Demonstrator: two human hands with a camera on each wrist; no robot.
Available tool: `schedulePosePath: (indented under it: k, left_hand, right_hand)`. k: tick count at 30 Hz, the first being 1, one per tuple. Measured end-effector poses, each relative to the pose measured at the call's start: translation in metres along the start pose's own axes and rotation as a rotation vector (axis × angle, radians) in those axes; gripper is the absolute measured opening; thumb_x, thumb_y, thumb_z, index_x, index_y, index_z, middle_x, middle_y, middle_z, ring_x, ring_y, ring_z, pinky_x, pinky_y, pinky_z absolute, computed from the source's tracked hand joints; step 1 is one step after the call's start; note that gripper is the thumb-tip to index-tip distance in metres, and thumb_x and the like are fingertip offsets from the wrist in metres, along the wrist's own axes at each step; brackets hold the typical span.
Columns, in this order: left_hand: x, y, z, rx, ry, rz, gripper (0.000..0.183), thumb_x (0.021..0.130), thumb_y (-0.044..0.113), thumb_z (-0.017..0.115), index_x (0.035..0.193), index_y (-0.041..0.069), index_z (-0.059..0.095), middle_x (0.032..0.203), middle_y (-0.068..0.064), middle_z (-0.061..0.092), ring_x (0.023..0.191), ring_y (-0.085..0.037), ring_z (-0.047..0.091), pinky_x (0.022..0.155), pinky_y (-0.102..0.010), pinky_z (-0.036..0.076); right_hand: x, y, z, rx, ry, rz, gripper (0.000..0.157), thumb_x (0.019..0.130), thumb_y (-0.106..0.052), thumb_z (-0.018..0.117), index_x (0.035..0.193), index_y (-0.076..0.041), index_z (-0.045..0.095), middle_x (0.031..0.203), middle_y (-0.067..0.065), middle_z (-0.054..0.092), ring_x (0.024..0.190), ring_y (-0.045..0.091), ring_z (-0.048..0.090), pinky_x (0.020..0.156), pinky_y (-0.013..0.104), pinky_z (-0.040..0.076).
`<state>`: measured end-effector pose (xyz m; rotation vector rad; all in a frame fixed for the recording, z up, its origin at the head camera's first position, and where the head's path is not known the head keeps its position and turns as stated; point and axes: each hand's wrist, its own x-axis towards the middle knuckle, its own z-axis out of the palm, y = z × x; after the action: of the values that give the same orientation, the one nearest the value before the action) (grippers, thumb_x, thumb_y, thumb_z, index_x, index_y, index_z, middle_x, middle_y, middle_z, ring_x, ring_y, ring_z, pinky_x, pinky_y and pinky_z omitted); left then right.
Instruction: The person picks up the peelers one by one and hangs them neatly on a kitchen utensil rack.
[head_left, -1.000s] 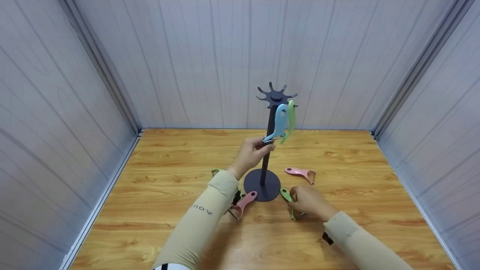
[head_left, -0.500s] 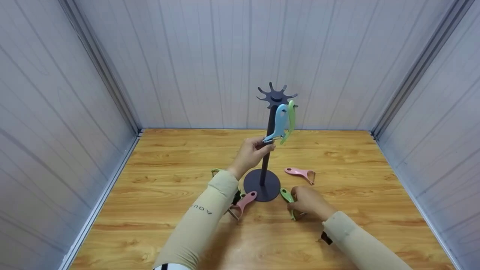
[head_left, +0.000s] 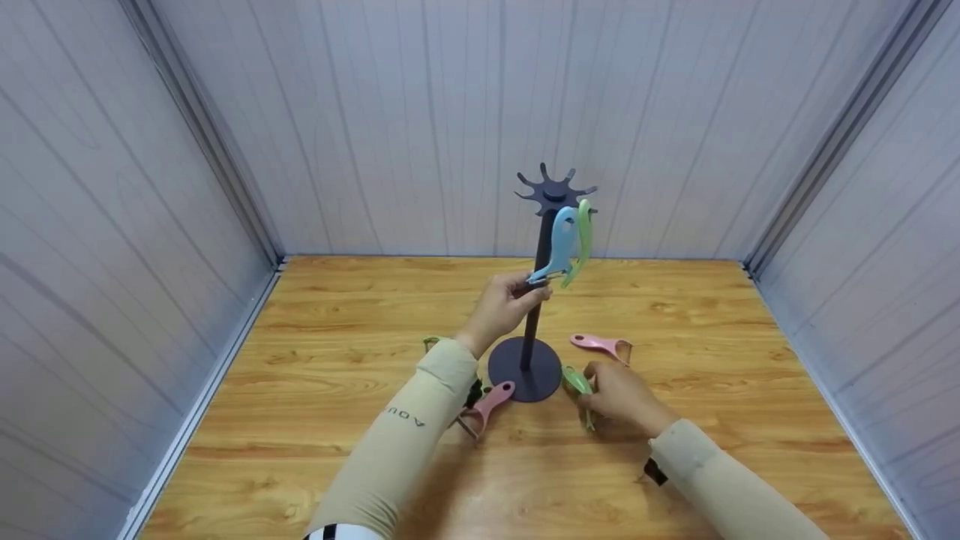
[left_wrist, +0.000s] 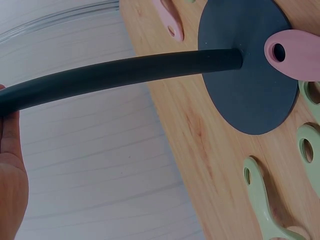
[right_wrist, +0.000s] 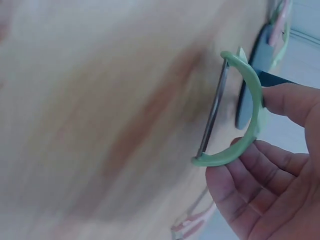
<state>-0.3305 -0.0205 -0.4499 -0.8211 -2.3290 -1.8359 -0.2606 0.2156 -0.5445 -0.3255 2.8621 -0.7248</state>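
Note:
My left hand [head_left: 504, 309] grips the dark pole of a rack stand [head_left: 532, 330], just below its spoked top. From the spokes hang a blue peeler [head_left: 562, 244] and a light green peeler [head_left: 585, 232]. In the left wrist view the pole [left_wrist: 125, 72] runs from my fingers down to a round base. My right hand [head_left: 622, 394] pinches another green peeler [head_left: 576, 379] beside the base. The right wrist view shows its curved head [right_wrist: 256, 100] between thumb and fingers, the metal blade facing away from the palm and the head lifted off the table.
A pink peeler [head_left: 596, 343] lies right of the base, and a second pink peeler [head_left: 495, 399] rests at its front left. More green peelers [left_wrist: 259, 197] lie on the wooden table [head_left: 337, 420], partly hidden by my left forearm in the head view. Panel walls surround the table.
My right hand has raised the green peeler slightly from the table and shifted a little away from me. My left hand keeps its hold on the pole.

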Motion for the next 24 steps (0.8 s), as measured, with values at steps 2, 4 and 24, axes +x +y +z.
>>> schedulePosePath:
  k: [2,4,24]
  left_hand:
    - [0.0,0.0,0.0,-0.002,0.001,0.005,0.014,0.094,0.024,0.068,0.099,0.012,0.073,0.094,0.0,0.071,0.092,-0.027,0.07,0.08,-0.031,0.057]
    - [0.001,0.0,0.0,-0.002,0.001,0.012,0.013,0.094,0.023,0.067,0.099,0.012,0.073,0.093,-0.001,0.071,0.092,-0.028,0.07,0.08,-0.031,0.057]
    - [0.001,-0.001,0.0,0.001,0.011,0.021,0.014,0.093,0.022,0.069,0.098,0.01,0.073,0.09,-0.001,0.071,0.083,-0.016,0.068,0.076,-0.028,0.057]
  right_hand:
    - [0.001,-0.001,-0.006,-0.027,0.036,-0.004,0.035,0.082,-0.023,0.075,0.11,-0.004,0.067,0.074,-0.001,0.063,0.057,0.013,0.057,0.054,0.032,0.046]
    - [0.002,-0.003,-0.012,-0.052,0.064,-0.008,0.037,0.083,-0.025,0.075,0.112,-0.004,0.067,0.079,0.001,0.063,0.06,0.014,0.056,0.055,0.033,0.045]
    - [-0.006,-0.029,-0.068,0.011,0.325,-0.115,0.038,0.087,-0.027,0.073,0.115,-0.004,0.063,0.07,0.0,0.059,0.053,0.013,0.051,0.052,0.031,0.042]
